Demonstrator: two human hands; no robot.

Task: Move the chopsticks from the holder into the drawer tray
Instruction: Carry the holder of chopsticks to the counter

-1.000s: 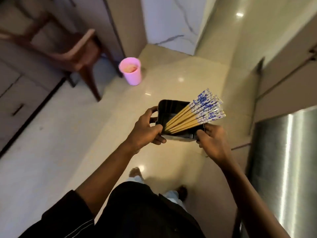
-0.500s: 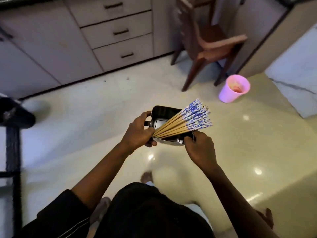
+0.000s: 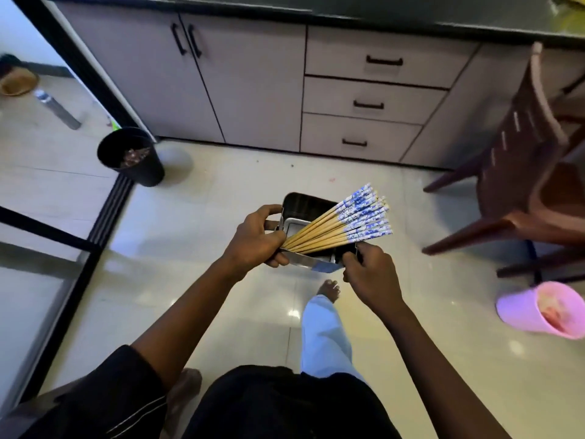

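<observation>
Carrying step: blue-patterned wooden chopsticks (image 3: 332, 228) lean in the black rectangular metal holder (image 3: 305, 205), left hand (image 3: 253, 240) fingers (image 3: 269, 210) clamped on its left edge, right hand (image 3: 370, 277) pinching its right corner. Next (likely): open one of the shut grey drawers (image 3: 342, 58) ahead.

No legible txt; chopsticks (image 3: 345, 224) pattern maybe decorative.

Black bin (image 3: 131, 157) beside the cabinet doors (image 3: 202, 80), brown plastic chair (image 3: 519, 160) at right, pink bin (image 3: 531, 315) near its legs, steel bottle (image 3: 58, 109) lying far left.
</observation>
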